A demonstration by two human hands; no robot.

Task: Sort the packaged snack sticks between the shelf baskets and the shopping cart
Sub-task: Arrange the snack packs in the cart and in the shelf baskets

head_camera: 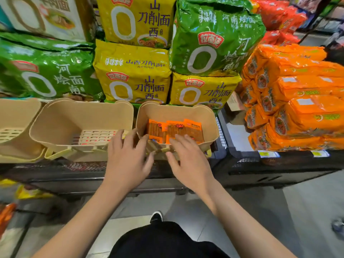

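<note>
The person is standing at a dark wire shelf (pixel 221 131), both hands reaching over the near rim of the right-hand beige plastic basket (pixel 208 118), which is sitting in front of stacked yellow and green noodle bags (pixel 134 75). Inside it, orange-wrapped packets of snack sticks (pixel 175 129) are lying flat in a rough row against the floor of the basket — the only one of the baskets holding any.

The left hand (pixel 128 157) is hovering at the basket's near-left corner, fingers spread and gently curved, gripping nothing that can be seen. The right hand (pixel 188 159) is lying beside it with fingers straight and slightly apart, fingertips (pixel 176 139) resting at the near edge of the packets, probably to gather them or square them up.

The neighbouring beige slotted basket (pixel 81 125) is standing bare to the left, with another at the frame edge. Orange noodle packs (pixel 297 101) are piling up on the right. No shopping cart is in view.
</note>
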